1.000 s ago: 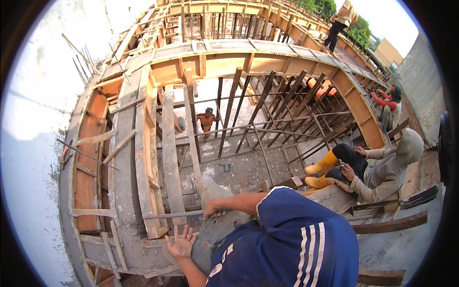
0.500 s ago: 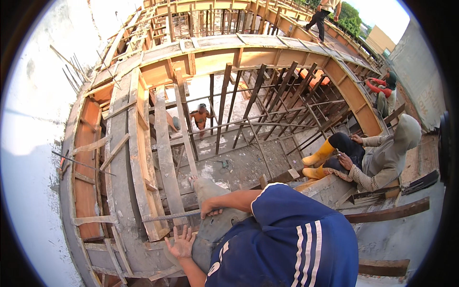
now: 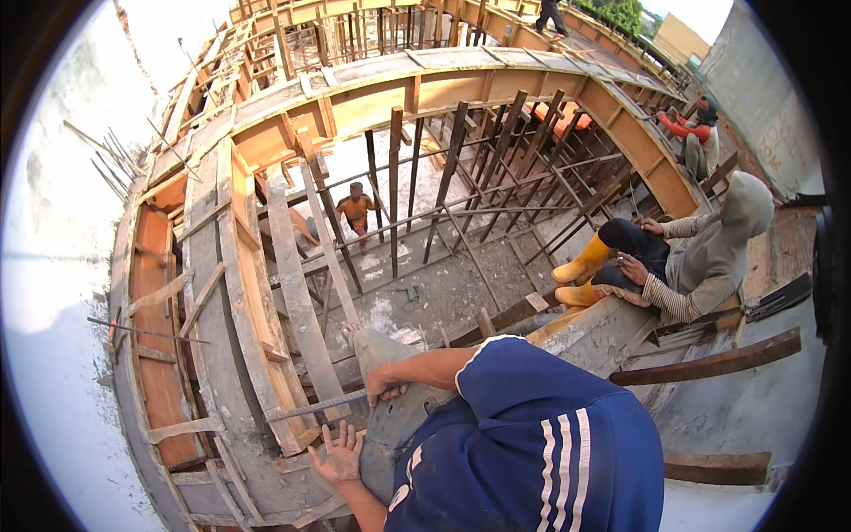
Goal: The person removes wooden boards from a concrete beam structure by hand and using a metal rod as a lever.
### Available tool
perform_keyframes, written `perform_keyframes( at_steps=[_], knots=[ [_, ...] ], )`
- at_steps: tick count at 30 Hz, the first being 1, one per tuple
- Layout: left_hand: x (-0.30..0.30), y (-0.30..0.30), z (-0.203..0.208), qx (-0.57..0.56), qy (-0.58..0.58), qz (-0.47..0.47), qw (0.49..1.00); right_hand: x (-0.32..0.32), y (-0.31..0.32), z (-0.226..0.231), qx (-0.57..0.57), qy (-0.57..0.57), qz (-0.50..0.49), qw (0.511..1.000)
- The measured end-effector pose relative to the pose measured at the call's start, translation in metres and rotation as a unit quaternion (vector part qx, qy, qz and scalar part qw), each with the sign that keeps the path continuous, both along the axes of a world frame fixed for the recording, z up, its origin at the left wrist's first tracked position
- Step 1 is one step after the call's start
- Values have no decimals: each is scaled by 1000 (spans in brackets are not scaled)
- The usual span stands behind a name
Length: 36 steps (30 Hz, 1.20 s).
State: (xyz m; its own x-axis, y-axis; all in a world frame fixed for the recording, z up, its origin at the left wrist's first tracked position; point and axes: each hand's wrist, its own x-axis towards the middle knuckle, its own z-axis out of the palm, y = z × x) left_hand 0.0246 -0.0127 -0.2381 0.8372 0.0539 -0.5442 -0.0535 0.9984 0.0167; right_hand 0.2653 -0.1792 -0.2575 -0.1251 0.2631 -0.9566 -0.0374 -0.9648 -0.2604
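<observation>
My right hand [image 3: 384,383] rests at my bent knee with its fingers curled round the end of a ribbed steel bar [image 3: 317,407]. The bar runs left from it across the wooden formwork. My left hand [image 3: 339,457] lies lower, palm up, with its fingers spread and nothing in it. It sits beside the grey trouser leg [image 3: 390,441] and close to the formwork's edge. My bare foot [image 3: 351,335] shows beyond the knee, near a long plank [image 3: 306,306]. The blue sleeve and shirt [image 3: 532,408] hide the area below.
An open pit with many props [image 3: 452,168] drops away ahead, and a person [image 3: 357,208] stands down in it. At the right sits a hooded co-worker [image 3: 709,253] in yellow boots [image 3: 585,259]. Another person in red sleeves [image 3: 696,133] is behind. A white wall [image 3: 53,310] borders the left.
The view has tipped slightly, so the surroundings sit higher and further left. The walking person at the top has moved left, partly out of view. My hands keep about the same pose.
</observation>
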Motion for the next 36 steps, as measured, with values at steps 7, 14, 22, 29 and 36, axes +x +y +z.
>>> perform_keyframes(
  at_steps=[7,14,22,29,36],
  knots=[
    [-1,1,3,-17,-2,3,1000,0,-1,4,5,6,-2,1000],
    [-3,4,-2,-2,-23,-4,1000,1,1,9,2,17,9,1000],
    [-2,2,-1,12,-25,-5,1000,1,-2,7,8,9,-3,1000],
    [1,-3,5,-11,-18,1,1000,3,-6,6,5,1,1,1000],
    [-3,2,2,6,-28,2,1000,0,0,16,5,-4,6,1000]
  ],
)
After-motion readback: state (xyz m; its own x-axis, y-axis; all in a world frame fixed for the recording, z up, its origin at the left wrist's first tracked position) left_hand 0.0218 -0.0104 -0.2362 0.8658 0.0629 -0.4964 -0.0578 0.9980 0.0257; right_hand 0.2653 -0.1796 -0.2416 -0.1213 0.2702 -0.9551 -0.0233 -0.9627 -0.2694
